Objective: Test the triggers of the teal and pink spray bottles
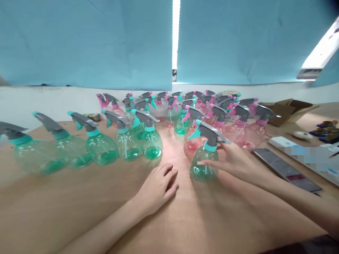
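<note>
My right hand [231, 160] is wrapped round the right side of a green spray bottle [204, 160] with a grey trigger head and teal collar, standing upright on the wooden table [79, 204]. My left hand [158, 187] lies palm down on the table just left of that bottle, fingers loosely curled, holding nothing. A row of green spray bottles [103, 148] stretches to the left. Behind stands a cluster of pink spray bottles [238, 127].
A dark phone [284, 169] lies flat at the right. Beyond it are a white box [286, 143], a small white oval object [302, 135] and an open cardboard box [288, 111]. Blue sheets [92, 42] hang over the wall behind.
</note>
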Tool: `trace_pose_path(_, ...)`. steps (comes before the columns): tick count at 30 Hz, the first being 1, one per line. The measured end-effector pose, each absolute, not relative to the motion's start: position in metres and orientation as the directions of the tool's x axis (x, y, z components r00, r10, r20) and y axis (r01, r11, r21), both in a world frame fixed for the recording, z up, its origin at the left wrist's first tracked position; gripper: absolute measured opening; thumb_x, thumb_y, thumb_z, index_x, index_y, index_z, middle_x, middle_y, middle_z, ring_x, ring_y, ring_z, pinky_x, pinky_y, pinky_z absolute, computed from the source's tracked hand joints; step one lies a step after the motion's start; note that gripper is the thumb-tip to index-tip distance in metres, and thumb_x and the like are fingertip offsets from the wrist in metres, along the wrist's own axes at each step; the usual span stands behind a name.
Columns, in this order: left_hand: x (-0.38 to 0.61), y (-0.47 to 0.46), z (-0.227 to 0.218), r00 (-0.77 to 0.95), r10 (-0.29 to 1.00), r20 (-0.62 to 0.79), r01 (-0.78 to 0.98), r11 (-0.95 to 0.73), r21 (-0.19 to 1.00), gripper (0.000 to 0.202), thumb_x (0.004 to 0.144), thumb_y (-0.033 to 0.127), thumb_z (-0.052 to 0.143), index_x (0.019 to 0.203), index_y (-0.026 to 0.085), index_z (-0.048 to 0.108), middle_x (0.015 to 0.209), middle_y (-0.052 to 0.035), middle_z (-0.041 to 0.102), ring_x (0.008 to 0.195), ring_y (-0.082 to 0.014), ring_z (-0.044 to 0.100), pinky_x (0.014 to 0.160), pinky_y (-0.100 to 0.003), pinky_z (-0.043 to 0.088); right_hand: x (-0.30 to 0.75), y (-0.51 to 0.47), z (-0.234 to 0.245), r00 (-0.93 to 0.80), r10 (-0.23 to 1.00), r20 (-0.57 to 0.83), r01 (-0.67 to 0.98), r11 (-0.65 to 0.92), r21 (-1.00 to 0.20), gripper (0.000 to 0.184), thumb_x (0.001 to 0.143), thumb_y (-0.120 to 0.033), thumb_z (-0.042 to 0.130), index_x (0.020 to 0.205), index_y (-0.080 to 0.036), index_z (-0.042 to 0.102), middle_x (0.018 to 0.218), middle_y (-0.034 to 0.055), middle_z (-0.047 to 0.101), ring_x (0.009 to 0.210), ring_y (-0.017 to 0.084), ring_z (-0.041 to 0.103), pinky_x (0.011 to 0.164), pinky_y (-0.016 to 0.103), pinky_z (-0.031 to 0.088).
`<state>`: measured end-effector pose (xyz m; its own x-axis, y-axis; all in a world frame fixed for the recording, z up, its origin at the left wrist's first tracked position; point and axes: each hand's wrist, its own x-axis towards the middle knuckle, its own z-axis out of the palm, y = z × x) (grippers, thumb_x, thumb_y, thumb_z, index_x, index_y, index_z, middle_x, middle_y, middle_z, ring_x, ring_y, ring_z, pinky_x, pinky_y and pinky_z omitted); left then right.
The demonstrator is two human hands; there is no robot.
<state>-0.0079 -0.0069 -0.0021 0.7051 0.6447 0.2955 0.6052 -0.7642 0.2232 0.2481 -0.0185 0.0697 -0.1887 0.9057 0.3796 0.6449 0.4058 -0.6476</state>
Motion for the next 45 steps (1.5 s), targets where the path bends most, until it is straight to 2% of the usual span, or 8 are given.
trace_pose_path(7, -0.03, -0.011, 0.001, 0.716, 0.644, 0.271, 0.602, -0.765, 0.229, 0.028, 0.096, 0.027, 0.048, 0.121, 0.017, 0.054, 0.129, -0.013, 0.053, 0.117, -0.0297, 0.051, 0.097, -0.045, 0.043, 0.235, -0.019, 0.068, -0.083, 0.933, 0.351, 0.728, 0.297, -0.618, 0.03, 0.069, -0.047, 0.074, 0.082, -0.021, 0.066, 0.086, 0.0055, 0.07, 0.079, 0.026, 0.066, 0.067, 0.038, 0.052)
trace_pose_path(12, -0.038, -0.012, 0.002, 0.704, 0.659, 0.266, 0.61, -0.752, 0.249, 0.03, 0.095, 0.027, 0.049, 0.123, 0.017, 0.053, 0.13, -0.0124, 0.053, 0.118, -0.0295, 0.05, 0.098, -0.046, 0.043, 0.208, 0.012, 0.061, -0.135, 0.917, 0.376, 0.659, 0.366, -0.657, 0.03, 0.072, -0.036, 0.073, 0.095, -0.019, 0.064, 0.09, 0.0061, 0.07, 0.081, 0.024, 0.066, 0.07, 0.036, 0.051)
trace_pose_path(18, -0.037, -0.013, 0.002, 0.679, 0.677, 0.282, 0.62, -0.735, 0.273, 0.033, 0.093, 0.026, 0.051, 0.125, 0.019, 0.053, 0.129, -0.0119, 0.054, 0.118, -0.0299, 0.051, 0.096, -0.046, 0.045, 0.181, 0.055, 0.046, -0.079, 0.891, 0.447, 0.64, 0.389, -0.663, 0.046, 0.07, -0.039, 0.074, 0.109, -0.018, 0.059, 0.102, 0.0102, 0.068, 0.093, 0.026, 0.066, 0.079, 0.04, 0.05)
trace_pose_path(28, -0.038, -0.013, 0.0, 0.676, 0.686, 0.27, 0.626, -0.727, 0.281, 0.033, 0.092, 0.025, 0.053, 0.124, 0.018, 0.054, 0.129, -0.0124, 0.056, 0.12, -0.0305, 0.05, 0.098, -0.048, 0.045, 0.17, 0.076, 0.049, -0.052, 0.895, 0.444, 0.682, 0.357, -0.639, 0.055, 0.072, -0.041, 0.072, 0.116, -0.013, 0.055, 0.105, 0.0145, 0.068, 0.095, 0.029, 0.066, 0.081, 0.041, 0.05)
trace_pose_path(35, -0.037, -0.013, 0.004, 0.673, 0.699, 0.244, 0.641, -0.715, 0.279, 0.036, 0.091, 0.024, 0.053, 0.127, 0.018, 0.053, 0.129, -0.0131, 0.055, 0.12, -0.031, 0.05, 0.097, -0.048, 0.045, 0.175, 0.068, 0.045, -0.058, 0.877, 0.477, 0.68, 0.385, -0.624, 0.07, 0.073, -0.047, 0.072, 0.129, -0.013, 0.048, 0.13, 0.0199, 0.057, 0.119, 0.033, 0.055, 0.096, 0.049, 0.044)
trace_pose_path(38, -0.037, -0.012, 0.004, 0.679, 0.7, 0.22, 0.647, -0.712, 0.271, 0.037, 0.092, 0.024, 0.052, 0.128, 0.016, 0.052, 0.13, -0.0142, 0.055, 0.121, -0.0312, 0.049, 0.098, -0.049, 0.044, 0.192, 0.051, 0.045, -0.051, 0.862, 0.504, 0.66, 0.407, -0.631, 0.057, 0.075, -0.045, 0.07, 0.122, -0.017, 0.054, 0.124, 0.0152, 0.061, 0.113, 0.03, 0.059, 0.092, 0.047, 0.048)
trace_pose_path(41, -0.037, -0.01, 0.002, 0.68, 0.701, 0.216, 0.649, -0.712, 0.269, 0.037, 0.093, 0.025, 0.051, 0.129, 0.017, 0.051, 0.131, -0.0135, 0.054, 0.123, -0.0306, 0.047, 0.099, -0.049, 0.043, 0.218, 0.033, 0.047, -0.001, 0.848, 0.53, 0.641, 0.408, -0.65, 0.032, 0.081, -0.044, 0.064, 0.102, -0.02, 0.063, 0.106, 0.0091, 0.067, 0.089, 0.023, 0.066, 0.072, 0.038, 0.056)
trace_pose_path(45, -0.034, -0.008, -0.001, 0.674, 0.696, 0.247, 0.645, -0.718, 0.262, 0.035, 0.095, 0.028, 0.048, 0.128, 0.018, 0.052, 0.13, -0.0129, 0.054, 0.124, -0.0314, 0.047, 0.099, -0.049, 0.044, 0.252, 0.024, 0.051, 0.126, 0.842, 0.525, 0.712, 0.292, -0.638, 0.029, 0.081, -0.046, 0.063, 0.095, -0.02, 0.066, 0.093, 0.0071, 0.069, 0.074, 0.021, 0.066, 0.063, 0.037, 0.053)
